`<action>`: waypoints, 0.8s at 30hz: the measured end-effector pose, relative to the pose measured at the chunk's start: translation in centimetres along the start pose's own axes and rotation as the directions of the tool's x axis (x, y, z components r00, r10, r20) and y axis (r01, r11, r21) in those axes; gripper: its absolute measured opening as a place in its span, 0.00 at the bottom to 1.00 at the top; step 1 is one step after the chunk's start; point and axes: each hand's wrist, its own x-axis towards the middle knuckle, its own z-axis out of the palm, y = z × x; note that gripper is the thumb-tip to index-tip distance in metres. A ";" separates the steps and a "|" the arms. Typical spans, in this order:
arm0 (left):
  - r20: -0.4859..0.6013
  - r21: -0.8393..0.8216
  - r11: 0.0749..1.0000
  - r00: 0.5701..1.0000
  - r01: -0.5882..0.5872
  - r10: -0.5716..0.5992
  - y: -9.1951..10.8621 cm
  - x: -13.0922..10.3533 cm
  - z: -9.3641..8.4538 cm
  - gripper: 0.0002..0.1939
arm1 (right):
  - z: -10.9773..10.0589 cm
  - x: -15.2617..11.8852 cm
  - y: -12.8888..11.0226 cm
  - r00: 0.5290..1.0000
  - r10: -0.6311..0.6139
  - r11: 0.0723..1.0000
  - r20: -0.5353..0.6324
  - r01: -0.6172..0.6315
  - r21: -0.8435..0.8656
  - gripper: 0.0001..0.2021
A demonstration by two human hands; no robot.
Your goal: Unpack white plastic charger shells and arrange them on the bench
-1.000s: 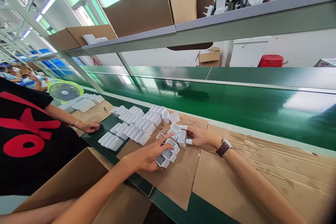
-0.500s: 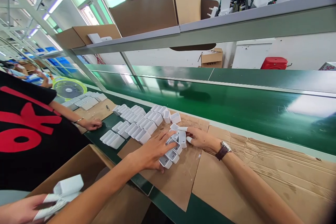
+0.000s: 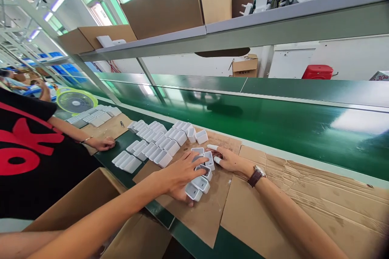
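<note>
My left hand lies over a small cluster of white plastic cases, fingers spread across them and thumb at the near end. The cases are open-topped, each with a small slot visible in its floor; my fingers partly hide some of them. My right hand is just right of the cluster, its thumb and forefinger apart and wearing white finger covers. Its fingertips are close to the case at the right side; I cannot tell whether they touch it. Two loose cases stand just behind.
Rows of white cases stand to the left. Cardboard sheets cover the bench beside the green belt. At left, a co-worker's hand rests on the bench. Another forearm crosses the open carton below. A shelf runs overhead.
The clustered cases and my left hand have shifted slightly right and nearer. My right fingers have drawn back a little from the cases. The covered hand holding white cases at lower left has left view.
</note>
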 end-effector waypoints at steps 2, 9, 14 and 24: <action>-0.010 0.005 1.000 1.000 -0.021 0.021 -0.3 -0.1 0.4 0.47 | -0.1 0.1 0.2 1.000 0.008 1.000 -0.007 -0.008 0.009 0.31; -0.047 -0.067 0.997 0.998 0.025 -0.028 -0.2 0.2 1.7 0.45 | -0.2 0.0 0.2 1.000 0.009 0.999 -0.012 -0.008 0.045 0.31; -0.046 -0.076 0.996 0.998 0.040 -0.043 0.6 0.6 1.8 0.41 | -0.2 -0.2 0.0 1.000 0.003 0.998 -0.018 -0.001 0.065 0.32; -0.241 -0.193 0.978 0.962 0.080 -0.126 2.5 0.4 2.2 0.37 | -0.3 -0.2 -0.1 0.999 0.010 0.996 -0.037 -0.006 0.090 0.30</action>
